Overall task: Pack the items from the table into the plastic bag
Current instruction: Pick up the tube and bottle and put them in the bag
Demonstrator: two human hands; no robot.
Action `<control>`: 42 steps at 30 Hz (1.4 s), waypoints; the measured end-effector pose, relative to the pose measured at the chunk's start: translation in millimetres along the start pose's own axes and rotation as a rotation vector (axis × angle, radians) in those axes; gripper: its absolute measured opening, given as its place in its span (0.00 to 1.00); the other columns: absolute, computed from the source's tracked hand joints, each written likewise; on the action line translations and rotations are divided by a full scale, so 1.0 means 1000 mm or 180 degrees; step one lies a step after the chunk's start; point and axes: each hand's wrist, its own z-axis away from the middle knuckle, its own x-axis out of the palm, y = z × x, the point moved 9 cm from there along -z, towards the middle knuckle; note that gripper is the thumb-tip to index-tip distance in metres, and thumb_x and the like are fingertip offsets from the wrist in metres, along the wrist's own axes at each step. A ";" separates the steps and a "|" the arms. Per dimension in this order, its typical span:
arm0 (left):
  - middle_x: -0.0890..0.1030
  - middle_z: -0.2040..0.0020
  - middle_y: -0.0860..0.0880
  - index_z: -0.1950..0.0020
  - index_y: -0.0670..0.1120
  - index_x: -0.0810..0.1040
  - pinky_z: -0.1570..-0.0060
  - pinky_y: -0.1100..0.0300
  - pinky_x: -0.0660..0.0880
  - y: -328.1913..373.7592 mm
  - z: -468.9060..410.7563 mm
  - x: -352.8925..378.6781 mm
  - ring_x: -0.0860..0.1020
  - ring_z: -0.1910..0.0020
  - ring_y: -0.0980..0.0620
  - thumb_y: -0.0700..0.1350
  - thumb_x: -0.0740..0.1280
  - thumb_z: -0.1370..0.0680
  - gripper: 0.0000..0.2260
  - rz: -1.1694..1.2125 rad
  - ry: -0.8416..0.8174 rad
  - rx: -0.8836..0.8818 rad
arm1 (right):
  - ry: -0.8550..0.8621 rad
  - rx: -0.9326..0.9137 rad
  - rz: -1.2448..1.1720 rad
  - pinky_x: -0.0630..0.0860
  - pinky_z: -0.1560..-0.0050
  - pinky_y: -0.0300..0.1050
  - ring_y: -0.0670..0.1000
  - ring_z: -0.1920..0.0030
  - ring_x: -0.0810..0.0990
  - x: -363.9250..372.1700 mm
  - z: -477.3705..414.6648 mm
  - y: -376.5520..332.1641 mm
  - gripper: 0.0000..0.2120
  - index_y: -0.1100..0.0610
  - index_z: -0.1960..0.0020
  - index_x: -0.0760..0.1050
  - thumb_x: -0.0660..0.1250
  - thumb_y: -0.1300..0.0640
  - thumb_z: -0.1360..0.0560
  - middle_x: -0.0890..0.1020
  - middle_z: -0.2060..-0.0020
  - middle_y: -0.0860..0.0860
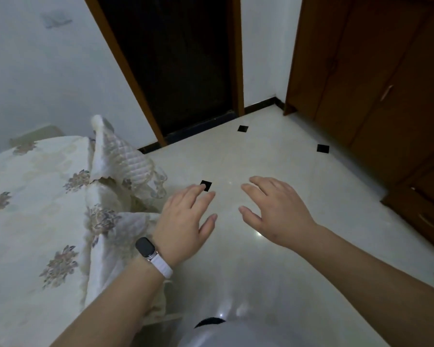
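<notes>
My left hand (185,219) hovers palm down over the pale tiled floor, fingers straight and slightly spread, holding nothing; a dark watch on a white strap sits on its wrist. My right hand (276,211) is held out beside it, also palm down with relaxed fingers and nothing in it. No plastic bag and no items for packing show in this view. A surface covered by a cream floral cloth (35,196) lies to the left of my left hand, its corner draped down.
A dark doorway with a wooden frame (185,66) stands ahead. A brown wooden wardrobe (376,71) and low drawers (426,209) line the right side. The glossy floor (273,151) has small black inset squares. A white rounded object (223,334) shows at the bottom edge.
</notes>
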 end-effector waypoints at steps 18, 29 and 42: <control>0.78 0.36 0.42 0.35 0.45 0.77 0.39 0.44 0.73 -0.155 -0.229 0.117 0.76 0.38 0.40 0.52 0.68 0.24 0.20 0.0681 0.0287 -0.0094 | -0.0504 0.0415 0.0628 0.71 0.38 0.50 0.54 0.38 0.75 0.063 -0.237 0.105 0.25 0.52 0.34 0.75 0.56 0.39 0.23 0.77 0.36 0.51; 0.77 0.35 0.44 0.33 0.46 0.76 0.37 0.46 0.72 -0.299 -0.345 0.124 0.75 0.36 0.43 0.55 0.62 0.22 0.21 0.0410 0.0208 -0.0331 | -0.0503 0.0110 0.0588 0.70 0.37 0.48 0.53 0.37 0.75 0.109 -0.428 0.095 0.25 0.52 0.34 0.75 0.55 0.40 0.23 0.77 0.36 0.52; 0.77 0.34 0.44 0.33 0.47 0.76 0.36 0.46 0.71 -0.436 -0.472 0.169 0.75 0.36 0.43 0.55 0.63 0.23 0.21 -0.0274 -0.0065 -0.1044 | -0.0582 -0.0540 -0.0197 0.75 0.41 0.55 0.57 0.40 0.78 0.198 -0.652 0.144 0.26 0.56 0.36 0.78 0.54 0.41 0.24 0.79 0.38 0.55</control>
